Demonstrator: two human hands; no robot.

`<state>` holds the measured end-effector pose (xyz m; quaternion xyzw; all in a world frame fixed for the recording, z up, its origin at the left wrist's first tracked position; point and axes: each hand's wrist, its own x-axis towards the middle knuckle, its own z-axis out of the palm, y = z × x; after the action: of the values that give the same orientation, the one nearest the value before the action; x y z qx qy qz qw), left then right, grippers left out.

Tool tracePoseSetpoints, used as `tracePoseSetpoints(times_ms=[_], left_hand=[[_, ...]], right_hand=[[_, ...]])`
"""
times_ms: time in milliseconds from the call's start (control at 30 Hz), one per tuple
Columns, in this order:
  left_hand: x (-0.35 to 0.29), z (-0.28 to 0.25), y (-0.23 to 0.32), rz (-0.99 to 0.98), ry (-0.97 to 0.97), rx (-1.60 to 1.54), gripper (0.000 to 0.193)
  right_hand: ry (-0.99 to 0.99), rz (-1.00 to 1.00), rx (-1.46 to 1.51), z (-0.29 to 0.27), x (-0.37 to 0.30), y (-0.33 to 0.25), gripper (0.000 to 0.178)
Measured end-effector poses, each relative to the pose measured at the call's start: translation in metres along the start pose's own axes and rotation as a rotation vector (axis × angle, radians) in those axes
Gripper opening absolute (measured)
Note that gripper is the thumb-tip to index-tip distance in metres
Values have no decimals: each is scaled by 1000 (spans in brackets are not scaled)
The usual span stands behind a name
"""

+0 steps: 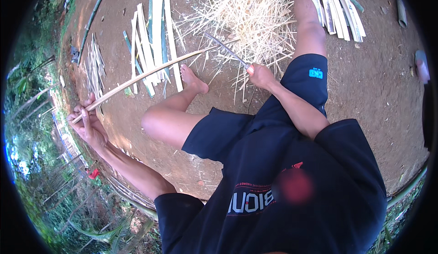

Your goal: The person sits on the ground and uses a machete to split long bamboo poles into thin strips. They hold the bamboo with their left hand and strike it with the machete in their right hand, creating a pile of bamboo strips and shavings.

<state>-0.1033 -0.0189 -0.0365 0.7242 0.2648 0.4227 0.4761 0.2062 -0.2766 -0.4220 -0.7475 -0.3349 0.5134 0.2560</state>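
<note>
My left hand (94, 130) is stretched out to the left, its fingers closed round the near end of a long pale bamboo strip (150, 72). The strip slants up to the right, bending slightly, and its far end reaches the pile of shavings. In my right hand (263, 77), beside my right thigh, is a knife (232, 53) with a long narrow blade and an orange-looking handle. The blade points up and left, crossing the strip near its far end. I cannot tell whether blade and strip touch.
A heap of pale bamboo shavings (246, 19) lies between my feet. Split bamboo pieces (157, 37) lie at the left, more split pieces (335, 7) at the upper right. Thin sticks (95, 64) and a green pole (95, 17) lie farther left on the dirt ground (365, 85).
</note>
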Motion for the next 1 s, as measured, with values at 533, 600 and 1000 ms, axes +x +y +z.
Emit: tracePoseSetpoints(times_ms=[533, 600, 1000], left_hand=[[14, -35, -17, -89, 91, -78, 20], [10, -48, -21, -98, 108, -68, 22], [20, -46, -38, -37, 138, -327, 27]], right_hand=[[106, 163, -182, 9, 29, 33, 35], [57, 93, -215, 0, 10, 25, 34], [-21, -106, 37, -1, -31, -14, 29]])
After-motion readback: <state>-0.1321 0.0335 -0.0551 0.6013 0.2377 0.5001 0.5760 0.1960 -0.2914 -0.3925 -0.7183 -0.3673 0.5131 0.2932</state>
